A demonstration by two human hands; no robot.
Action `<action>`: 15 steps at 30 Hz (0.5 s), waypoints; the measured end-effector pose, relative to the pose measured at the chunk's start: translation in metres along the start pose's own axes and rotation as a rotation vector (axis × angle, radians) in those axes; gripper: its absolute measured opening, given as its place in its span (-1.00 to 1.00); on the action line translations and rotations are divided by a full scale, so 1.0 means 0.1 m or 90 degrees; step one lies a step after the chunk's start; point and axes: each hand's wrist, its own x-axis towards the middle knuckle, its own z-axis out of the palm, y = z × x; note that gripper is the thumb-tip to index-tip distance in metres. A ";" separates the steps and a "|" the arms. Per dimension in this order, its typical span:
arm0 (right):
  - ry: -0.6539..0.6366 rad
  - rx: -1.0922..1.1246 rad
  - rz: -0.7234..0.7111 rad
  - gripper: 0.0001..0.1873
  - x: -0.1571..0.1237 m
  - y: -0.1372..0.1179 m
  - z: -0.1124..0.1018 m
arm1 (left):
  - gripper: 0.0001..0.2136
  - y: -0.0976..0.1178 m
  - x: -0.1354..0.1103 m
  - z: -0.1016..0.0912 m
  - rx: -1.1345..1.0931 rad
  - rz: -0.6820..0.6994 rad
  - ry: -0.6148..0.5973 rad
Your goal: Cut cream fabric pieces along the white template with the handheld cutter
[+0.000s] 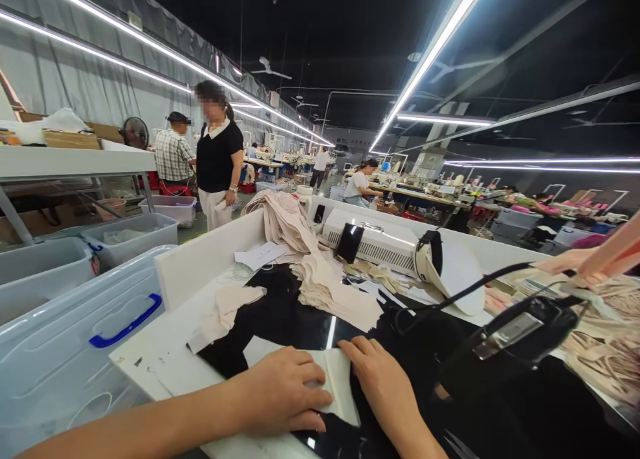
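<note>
On the glossy black work surface (280, 312) in front of me lies a pale white cloth piece (343, 386), with a seam or fold line running across it. My left hand (290, 389) rests palm down on its left part, fingers spread and slightly bent. At its right edge is my right hand (377, 372), fingers stretched out and laid along the cloth. Just beyond them is a layered stack of beige fabric pieces (345, 299), draped down from the table's back rim. Another beige fabric scrap (227, 312) lies to the left.
A white lamp-like machine (373, 242) lies along the back rim. To the right stands a dark cabled device (525, 332) beside heaped beige fabric (607, 342). A plastic bin (55, 366) is at left. A person (219, 152) stands beyond the table.
</note>
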 end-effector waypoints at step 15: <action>0.105 0.005 -0.061 -0.32 -0.28 -0.15 -0.15 | -0.71 -0.05 -0.11 -0.08 -0.034 0.041 0.018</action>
